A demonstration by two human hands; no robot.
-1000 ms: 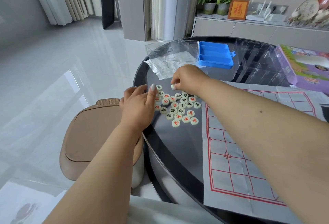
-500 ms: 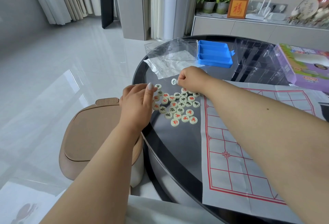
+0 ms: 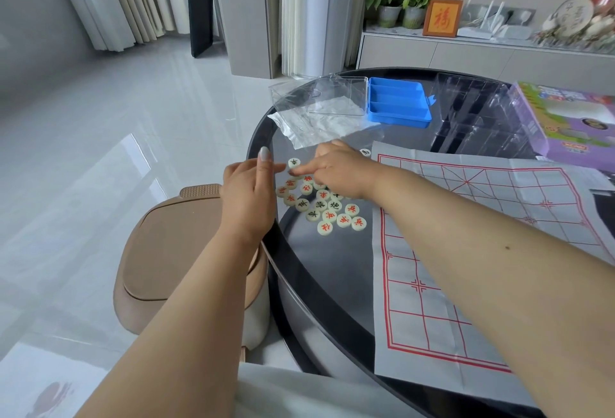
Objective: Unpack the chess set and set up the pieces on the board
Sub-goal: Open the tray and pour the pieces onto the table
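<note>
Several cream round chess pieces point(image 3: 327, 214) with red or black characters lie in a pile on the dark glass table point(image 3: 327, 271). The grey paper board point(image 3: 466, 251) with red lines is spread to the right of the pile. One single piece point(image 3: 365, 152) lies apart at the board's far left corner. My right hand point(image 3: 339, 168) hovers over the far side of the pile, its fingertips reaching left onto the pieces. My left hand point(image 3: 249, 191) stands at the table's edge with fingers up, bordering the pile's left side.
A blue compartment tray point(image 3: 397, 103) with its clear lid point(image 3: 336, 95) and a crumpled plastic bag point(image 3: 316, 125) lie at the back. A purple box point(image 3: 565, 118) stands far right. A tan stool point(image 3: 173, 251) sits beside the table's left rim.
My right hand lifted one piece from the pile, left it by the board's far corner, and has come back down onto the pile. My left hand stayed beside the pile.
</note>
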